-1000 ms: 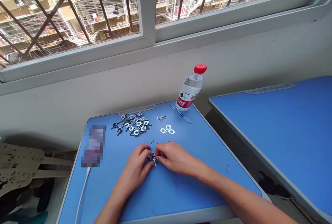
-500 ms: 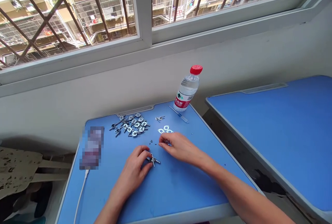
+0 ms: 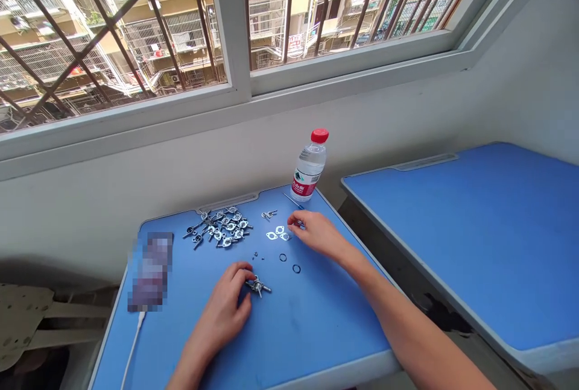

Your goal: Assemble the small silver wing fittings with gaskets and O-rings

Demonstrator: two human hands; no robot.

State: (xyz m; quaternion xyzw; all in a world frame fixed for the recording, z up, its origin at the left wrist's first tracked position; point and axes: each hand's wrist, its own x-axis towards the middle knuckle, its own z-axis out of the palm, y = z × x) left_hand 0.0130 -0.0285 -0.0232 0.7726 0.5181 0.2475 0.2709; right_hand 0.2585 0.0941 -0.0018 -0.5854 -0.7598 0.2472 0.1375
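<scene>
Your left hand curls against a lone fitting on the desk, seemingly unpinched, your right hand hovers loosely curled, probably empty, beside the flat rings, and most fittings remain heaped.

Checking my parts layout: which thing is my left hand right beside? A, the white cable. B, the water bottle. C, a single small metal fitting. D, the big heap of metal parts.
C. The left hand has its fingertips at a small metal fitting lying apart from the heap of parts.
</scene>
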